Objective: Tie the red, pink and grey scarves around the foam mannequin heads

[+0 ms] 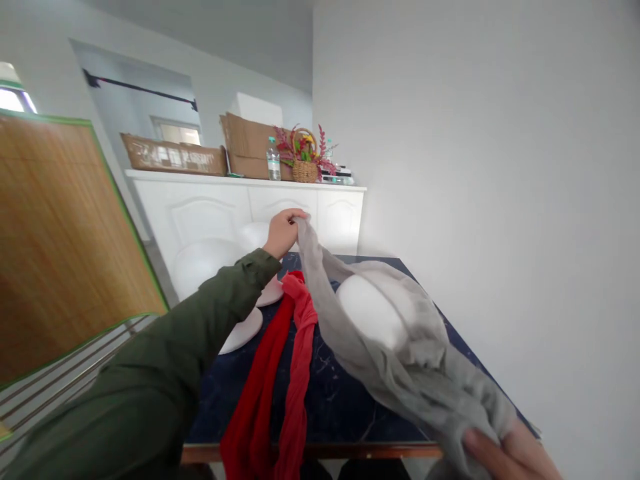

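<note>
Spreading a grey scarf (pixel 420 387) between two grips, above the dark blue tabletop (pixel 345 407). Its cloth passes down both sides of a smooth white form (pixel 370 310), leaving the rounded top bare; the wide hold seems meant to let the bands lie around that form without bunching there. Your left hand (pixel 283 233) is at the far end, thumb and fingers pinched together on the cloth, arm stretched out, so that strand hangs in a long curve. Your right hand (pixel 515 450), blurred, low at the near right corner, is closed on a gathered bunch; exact finger placement can't be made out. Bunching there likely gives you a firmer hold on loose fabric.

Left of it: a deep red scarf (pixel 267 373) and a coral scarf (pixel 300 360), side by side, ends hanging over the near edge, probably laid lengthwise to lie apart from the grey. Farther left, more white forms (pixel 203 263), partly behind your green sleeve (pixel 165 367). Beyond: a white cabinet (pixel 210 210) bearing a bottle (pixel 273 161), a flower basket (pixel 305 171) and cardboard boxes (pixel 255 148).
</note>
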{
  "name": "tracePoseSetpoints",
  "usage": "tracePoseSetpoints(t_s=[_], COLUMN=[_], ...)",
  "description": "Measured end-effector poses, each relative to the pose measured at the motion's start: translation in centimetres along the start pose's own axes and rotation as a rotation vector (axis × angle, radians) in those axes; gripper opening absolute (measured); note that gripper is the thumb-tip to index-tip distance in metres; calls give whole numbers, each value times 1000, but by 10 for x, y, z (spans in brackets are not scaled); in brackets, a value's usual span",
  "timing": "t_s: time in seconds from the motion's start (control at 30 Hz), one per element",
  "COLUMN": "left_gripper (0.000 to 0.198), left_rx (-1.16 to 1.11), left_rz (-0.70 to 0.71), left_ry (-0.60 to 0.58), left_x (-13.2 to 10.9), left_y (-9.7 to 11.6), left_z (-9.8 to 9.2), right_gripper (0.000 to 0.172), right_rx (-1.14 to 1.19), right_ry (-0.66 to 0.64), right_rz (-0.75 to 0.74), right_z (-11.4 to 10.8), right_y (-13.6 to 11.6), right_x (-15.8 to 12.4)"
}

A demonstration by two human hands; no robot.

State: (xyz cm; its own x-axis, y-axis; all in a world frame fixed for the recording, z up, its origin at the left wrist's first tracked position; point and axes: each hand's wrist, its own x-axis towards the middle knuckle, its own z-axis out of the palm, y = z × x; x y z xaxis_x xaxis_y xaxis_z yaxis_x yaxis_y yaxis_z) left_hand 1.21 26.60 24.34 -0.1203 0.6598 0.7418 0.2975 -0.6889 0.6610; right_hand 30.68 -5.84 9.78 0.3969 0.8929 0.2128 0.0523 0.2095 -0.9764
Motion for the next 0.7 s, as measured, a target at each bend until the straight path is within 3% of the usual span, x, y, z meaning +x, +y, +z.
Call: tracePoseSetpoints(t_s=[0.13, 0.33, 0.47, 0.7], left_gripper=[28, 29, 29, 29], left_rx=[14, -153, -216, -307], left_rz=[5, 46, 58, -47], left_ry=[-25, -84, -60, -61], left_x=[12, -6, -7, 26], left_y=[-5, 18, 22, 22], left_z=[33, 80, 93, 102], right_gripper=[43, 38, 35, 32], right_rx=[-79, 62, -3, -65], right_ry=[113, 257, 329, 472], right_rz=[-148, -127, -193, -311], right_z=[33, 24, 17, 5], right_y=[-25, -5, -1, -43], right_x=[48, 66, 71, 110])
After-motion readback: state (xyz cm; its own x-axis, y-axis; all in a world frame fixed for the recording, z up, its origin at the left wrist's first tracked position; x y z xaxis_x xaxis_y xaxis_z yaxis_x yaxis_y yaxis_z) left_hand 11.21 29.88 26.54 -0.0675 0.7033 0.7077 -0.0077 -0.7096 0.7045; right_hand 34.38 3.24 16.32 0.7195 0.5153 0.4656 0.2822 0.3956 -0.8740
